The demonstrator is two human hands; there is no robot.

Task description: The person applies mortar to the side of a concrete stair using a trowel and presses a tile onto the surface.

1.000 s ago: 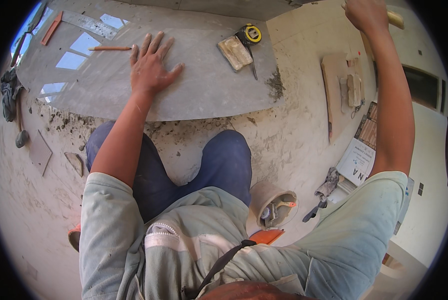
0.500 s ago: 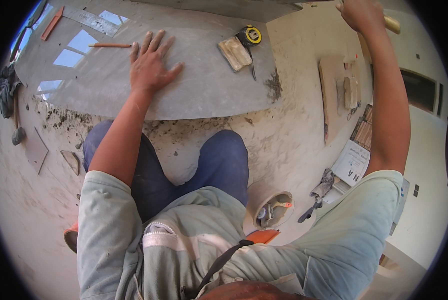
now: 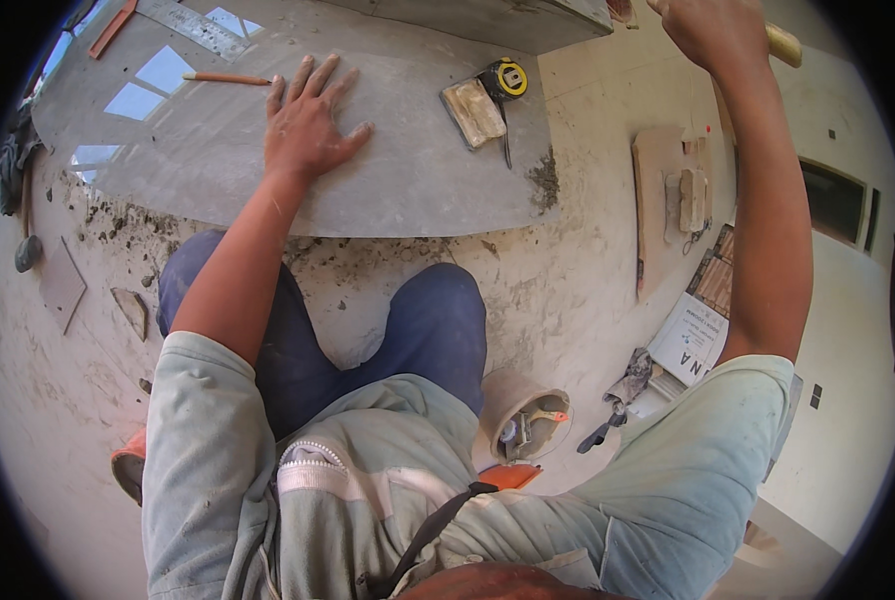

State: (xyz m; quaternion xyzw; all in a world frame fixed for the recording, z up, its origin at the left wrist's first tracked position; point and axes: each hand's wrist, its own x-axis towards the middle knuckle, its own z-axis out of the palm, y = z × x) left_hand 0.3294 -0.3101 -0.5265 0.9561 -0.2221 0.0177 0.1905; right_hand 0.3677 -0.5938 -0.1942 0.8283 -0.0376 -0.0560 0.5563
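My left hand (image 3: 311,125) lies flat with fingers spread on a large grey tile (image 3: 398,195). Its fingertips are beside the end of a brown pencil (image 3: 228,78) on the same surface. My right hand (image 3: 713,30) is raised at the upper right, wrapped round a tool with a pale wooden handle (image 3: 785,45); the rest of the tool is not clear at the frame's top. A yellow and black tape measure (image 3: 507,79) and a worn wooden block (image 3: 474,112) lie on the tile. Behind them stands an upright grey slab (image 3: 528,25).
A metal ruler (image 3: 196,28) and an orange-red bar (image 3: 113,28) lie at the far left. Crumbled mortar (image 3: 128,220) lines the tile's near edge. A bucket (image 3: 508,405) holding a brush stands by my right knee. Boards (image 3: 658,210) and a white box (image 3: 688,340) lie to the right.
The view has tilted slightly, so more of the upright slab's face shows. My left hand keeps its place on the tile; my right hand stays raised, gripping the handle.
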